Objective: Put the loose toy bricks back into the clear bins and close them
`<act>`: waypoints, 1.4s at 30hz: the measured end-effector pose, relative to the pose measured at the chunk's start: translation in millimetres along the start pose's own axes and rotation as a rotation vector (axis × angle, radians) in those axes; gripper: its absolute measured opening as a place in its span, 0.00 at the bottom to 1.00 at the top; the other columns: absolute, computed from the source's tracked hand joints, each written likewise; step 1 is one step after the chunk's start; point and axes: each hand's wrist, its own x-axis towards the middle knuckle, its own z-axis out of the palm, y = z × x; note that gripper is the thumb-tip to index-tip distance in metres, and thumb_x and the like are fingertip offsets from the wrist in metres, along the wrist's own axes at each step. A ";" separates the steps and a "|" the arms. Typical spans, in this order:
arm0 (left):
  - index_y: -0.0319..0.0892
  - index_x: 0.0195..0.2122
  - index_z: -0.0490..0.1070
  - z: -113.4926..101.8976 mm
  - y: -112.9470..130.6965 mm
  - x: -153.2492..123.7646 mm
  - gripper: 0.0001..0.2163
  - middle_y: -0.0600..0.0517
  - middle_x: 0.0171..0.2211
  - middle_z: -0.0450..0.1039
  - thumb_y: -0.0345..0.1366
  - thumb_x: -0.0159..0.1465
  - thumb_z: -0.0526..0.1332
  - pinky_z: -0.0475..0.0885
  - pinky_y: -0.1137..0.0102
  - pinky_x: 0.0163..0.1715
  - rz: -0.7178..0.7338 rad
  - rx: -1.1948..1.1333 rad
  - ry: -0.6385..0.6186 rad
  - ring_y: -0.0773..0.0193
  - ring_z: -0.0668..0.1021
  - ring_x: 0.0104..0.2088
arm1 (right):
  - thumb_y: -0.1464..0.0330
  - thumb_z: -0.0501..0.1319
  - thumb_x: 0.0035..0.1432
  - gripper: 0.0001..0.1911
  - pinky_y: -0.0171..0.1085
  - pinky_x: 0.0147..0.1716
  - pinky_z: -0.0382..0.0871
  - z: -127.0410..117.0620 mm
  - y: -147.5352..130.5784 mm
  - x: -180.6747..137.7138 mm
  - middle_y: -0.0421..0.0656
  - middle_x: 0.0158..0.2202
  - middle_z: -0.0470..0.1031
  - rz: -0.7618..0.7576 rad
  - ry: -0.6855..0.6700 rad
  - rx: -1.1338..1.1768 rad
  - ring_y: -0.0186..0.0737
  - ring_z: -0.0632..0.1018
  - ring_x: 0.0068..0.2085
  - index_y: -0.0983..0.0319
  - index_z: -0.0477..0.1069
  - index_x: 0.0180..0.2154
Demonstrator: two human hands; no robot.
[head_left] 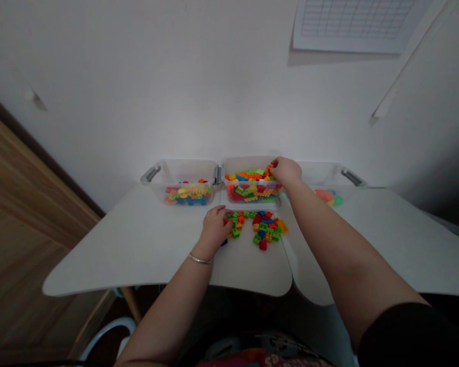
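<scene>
My right hand (288, 172) reaches over the right rim of the middle clear plastic box (252, 164). Its fingers are pinched on an orange building block (268, 171) above the heap of mixed toy bricks (248, 192) in that box. On the table, my left hand (214, 225) rests at the left side of a small pile of building blocks (236, 224), its thumb and fingers apart, partly covering some blocks. A second pile of red, green, blue and yellow blocks (268, 228) lies to the right of it.
A left clear box (187, 168) contains colourful toy pieces. The right clear box (321, 171), partly behind my right forearm, has a few rounded pieces. All three boxes stand by the wall on the white table (137, 244). A printed sheet (352, 25) hangs above.
</scene>
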 end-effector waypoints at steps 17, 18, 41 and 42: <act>0.41 0.45 0.76 -3.9 3.1 1.9 0.13 0.43 0.52 0.72 0.31 0.59 0.60 0.69 0.56 0.57 0.000 0.013 -0.043 0.52 0.74 0.53 | 0.69 0.55 0.58 0.11 0.46 0.51 0.65 12.6 -13.6 -83.8 0.47 0.41 0.78 -0.467 0.363 0.497 0.46 0.74 0.46 0.61 0.75 0.39; 0.41 0.45 0.76 -4.7 3.8 2.0 0.13 0.42 0.52 0.72 0.31 0.59 0.60 0.69 0.56 0.57 0.003 0.012 -0.048 0.52 0.74 0.54 | 0.69 0.55 0.59 0.10 0.45 0.51 0.65 15.7 -16.8 -95.3 0.48 0.41 0.78 -0.506 0.332 0.504 0.46 0.74 0.46 0.61 0.75 0.39; 0.42 0.40 0.76 -1.6 -0.1 2.1 0.11 0.45 0.46 0.72 0.29 0.57 0.60 0.72 0.58 0.54 0.028 -0.041 0.053 0.55 0.75 0.49 | 0.70 0.59 0.59 0.08 0.46 0.43 0.67 54.2 -20.8 -170.5 0.48 0.37 0.79 -0.576 -0.051 0.022 0.50 0.73 0.43 0.60 0.78 0.36; 0.43 0.40 0.76 -1.6 0.0 2.1 0.11 0.45 0.46 0.72 0.29 0.57 0.60 0.72 0.57 0.54 0.025 -0.041 0.051 0.54 0.75 0.49 | 0.69 0.59 0.60 0.08 0.47 0.43 0.67 53.1 -20.8 -171.2 0.48 0.37 0.79 -0.562 -0.045 0.007 0.50 0.73 0.43 0.60 0.78 0.35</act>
